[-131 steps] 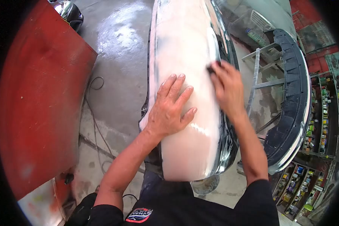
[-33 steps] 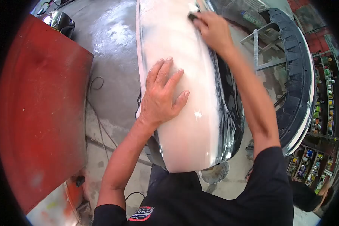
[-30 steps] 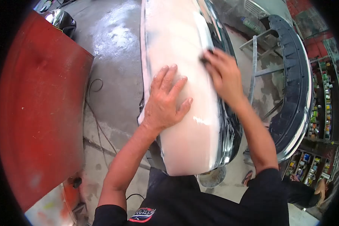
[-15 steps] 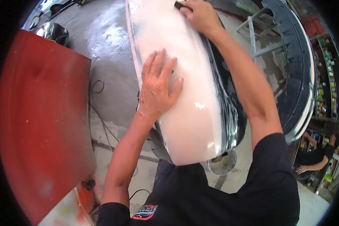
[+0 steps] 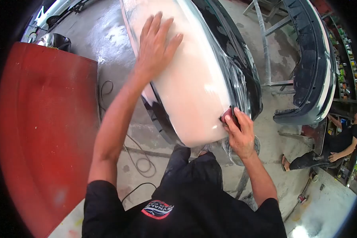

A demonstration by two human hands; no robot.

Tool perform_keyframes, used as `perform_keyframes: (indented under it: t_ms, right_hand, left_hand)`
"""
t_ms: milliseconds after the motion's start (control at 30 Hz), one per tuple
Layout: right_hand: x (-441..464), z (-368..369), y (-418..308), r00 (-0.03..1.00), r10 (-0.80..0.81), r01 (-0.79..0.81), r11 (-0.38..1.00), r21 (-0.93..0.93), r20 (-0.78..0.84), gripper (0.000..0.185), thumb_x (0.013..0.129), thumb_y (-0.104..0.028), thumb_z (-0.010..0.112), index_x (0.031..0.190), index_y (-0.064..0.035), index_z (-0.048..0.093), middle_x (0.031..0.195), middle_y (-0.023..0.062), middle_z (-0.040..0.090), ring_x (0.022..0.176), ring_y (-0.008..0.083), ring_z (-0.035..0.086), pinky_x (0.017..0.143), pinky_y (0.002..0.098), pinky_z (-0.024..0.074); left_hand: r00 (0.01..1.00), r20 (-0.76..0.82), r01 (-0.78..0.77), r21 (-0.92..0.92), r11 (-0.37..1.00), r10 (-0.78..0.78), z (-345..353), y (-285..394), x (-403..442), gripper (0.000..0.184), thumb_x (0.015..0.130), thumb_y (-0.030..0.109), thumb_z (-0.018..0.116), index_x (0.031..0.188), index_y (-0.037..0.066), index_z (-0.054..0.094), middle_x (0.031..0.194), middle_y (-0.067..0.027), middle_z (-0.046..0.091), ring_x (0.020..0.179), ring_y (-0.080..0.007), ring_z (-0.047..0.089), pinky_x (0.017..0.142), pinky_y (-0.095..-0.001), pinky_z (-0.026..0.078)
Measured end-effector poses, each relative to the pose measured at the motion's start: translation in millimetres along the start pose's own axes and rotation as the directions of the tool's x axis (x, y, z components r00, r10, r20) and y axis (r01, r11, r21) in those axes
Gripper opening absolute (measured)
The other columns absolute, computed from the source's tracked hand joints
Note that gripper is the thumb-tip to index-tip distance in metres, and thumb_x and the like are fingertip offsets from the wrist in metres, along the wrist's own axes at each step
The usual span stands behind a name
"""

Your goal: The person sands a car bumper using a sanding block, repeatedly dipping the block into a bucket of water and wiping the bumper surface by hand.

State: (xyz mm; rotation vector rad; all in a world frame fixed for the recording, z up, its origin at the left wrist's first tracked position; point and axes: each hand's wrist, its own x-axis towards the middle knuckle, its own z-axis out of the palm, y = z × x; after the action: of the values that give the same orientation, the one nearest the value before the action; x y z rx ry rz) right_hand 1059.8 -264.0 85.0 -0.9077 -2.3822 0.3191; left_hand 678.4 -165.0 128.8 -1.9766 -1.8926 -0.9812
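A long bumper-like panel [image 5: 190,91], pale pinkish white with glossy black parts along its right side, stretches away in front of me. My left hand [image 5: 156,49] lies on the upper part of its pale surface, fingers spread, holding nothing. Near the panel's close right corner, my right hand [image 5: 240,133] grips a small dark and reddish block [image 5: 227,115] against the edge where the pale surface meets the black. The underside of the block is hidden.
A large red panel [image 5: 55,131] stands at the left, with a hose [image 5: 141,158] on the floor beside it. Under the near corner is a bucket [image 5: 258,146]. At the right are a metal stand [image 5: 264,43], a black bumper [image 5: 305,59], shelves and a seated person [image 5: 325,152].
My right hand has come from the panel's far part down to its near right corner with the block. My left hand sits farther up the panel. The view has shifted, showing more of the seated person.
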Motion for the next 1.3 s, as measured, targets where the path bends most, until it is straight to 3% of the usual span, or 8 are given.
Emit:
perform_keyframes:
  t_ms: [267, 400, 733, 967, 1133, 1167, 1233, 1300]
  right_hand:
    - [-146, -34, 0, 0.954, 0.296, -0.299, 0.951, 0.082, 0.051, 0.045, 0.088, 0.0, 0.077, 0.132, -0.0068, 0.072, 0.146, 0.0215, 0.059, 0.127, 0.0403, 0.059, 0.106, 0.0467, 0.048]
    - [-223, -58, 21, 0.893, 0.445, -0.45, 0.884, 0.126, 0.062, 0.042, 0.09, 0.002, 0.074, 0.131, -0.0048, 0.073, 0.144, 0.0235, 0.06, 0.127, 0.0412, 0.058, 0.108, 0.0475, 0.0474]
    - [-292, -98, 78, 0.847, 0.526, -0.53, 0.817, 0.225, 0.084, 0.038, 0.096, -0.002, 0.069, 0.134, -0.0028, 0.071, 0.145, 0.0246, 0.058, 0.13, 0.0424, 0.057, 0.109, 0.0484, 0.0478]
    - [-346, -87, 79, 0.756, 0.652, -0.644, 0.722, 0.252, 0.065, 0.034, 0.101, -0.006, 0.064, 0.134, 0.0005, 0.069, 0.142, 0.025, 0.059, 0.131, 0.04, 0.058, 0.111, 0.0457, 0.046]
    - [-365, -75, 56, 0.51, 0.831, -0.826, 0.401, 0.398, 0.223, 0.037, 0.1, -0.009, 0.066, 0.136, 0.0021, 0.067, 0.144, 0.0292, 0.057, 0.133, 0.042, 0.058, 0.11, 0.0483, 0.0461]
    - [-384, -59, 61, 0.596, 0.793, -0.788, 0.547, 0.284, 0.126, 0.039, 0.102, -0.011, 0.065, 0.139, 0.0034, 0.064, 0.138, 0.0219, 0.061, 0.113, 0.0305, 0.067, 0.093, 0.0397, 0.0552]
    - [-389, -46, 53, 0.447, 0.877, -0.831, 0.333, 0.446, 0.178, 0.042, 0.103, -0.014, 0.065, 0.141, 0.0023, 0.062, 0.126, 0.0155, 0.063, 0.092, 0.0206, 0.066, 0.075, 0.0333, 0.0539]
    - [-381, -46, 38, 0.268, 0.914, -0.83, 0.059, 0.555, 0.303, 0.043, 0.103, -0.015, 0.066, 0.143, 0.0004, 0.061, 0.114, 0.0079, 0.065, 0.083, 0.0123, 0.062, 0.068, 0.0284, 0.0523]
  left_hand:
    - [0.935, 0.347, 0.013, 0.182, 0.983, -0.076, 56, 25, 75, 0.085, 0.103, 0.054, 0.052, 0.157, -0.01, 0.036, 0.165, -0.0335, 0.032, 0.156, -0.0473, 0.027, 0.128, -0.0514, 0.022]
    - [0.97, 0.24, -0.103, 0.301, 0.948, 0.029, 61, 87, 17, 0.08, 0.106, 0.058, 0.048, 0.158, -0.002, 0.041, 0.167, -0.0251, 0.035, 0.158, -0.0433, 0.025, 0.129, -0.0523, 0.022]
    - [0.897, 0.442, -0.101, 0.272, 0.957, -0.031, 46, 262, -149, 0.103, 0.103, 0.078, 0.018, 0.161, -0.006, 0.029, 0.17, -0.0294, 0.021, 0.161, -0.0422, 0.016, 0.13, -0.0546, 0.018]
    - [0.596, 0.771, -0.41, 0.051, 0.911, 0.225, 84, 285, -299, 0.086, 0.107, 0.062, 0.037, 0.165, 0.0, 0.024, 0.175, -0.019, 0.019, 0.163, -0.0342, 0.013, 0.131, -0.0516, 0.013]
    - [0.529, 0.834, -0.115, -0.111, 0.987, 0.156, 85, 310, -385, 0.077, 0.109, 0.053, 0.045, 0.165, 0.003, 0.029, 0.173, -0.019, 0.023, 0.162, -0.035, 0.018, 0.131, -0.0521, 0.016]
    - [0.541, 0.828, -0.056, -0.138, 0.989, 0.146, 89, 320, -401, 0.075, 0.109, 0.051, 0.047, 0.164, 0.004, 0.031, 0.172, -0.0197, 0.027, 0.161, -0.0356, 0.022, 0.13, -0.0526, 0.018]
    - [0.407, 0.905, 0.188, -0.214, 0.958, 0.122, 98, 339, -430, 0.067, 0.109, 0.045, 0.052, 0.16, 0.005, 0.04, 0.164, -0.0228, 0.042, 0.152, -0.0412, 0.039, 0.126, -0.0539, 0.029]
    - [0.286, 0.946, 0.616, -0.305, 0.727, 0.154, 107, 360, -426, 0.062, 0.109, 0.042, 0.054, 0.157, 0.004, 0.045, 0.152, -0.0231, 0.056, 0.141, -0.0407, 0.053, 0.118, -0.0499, 0.04]
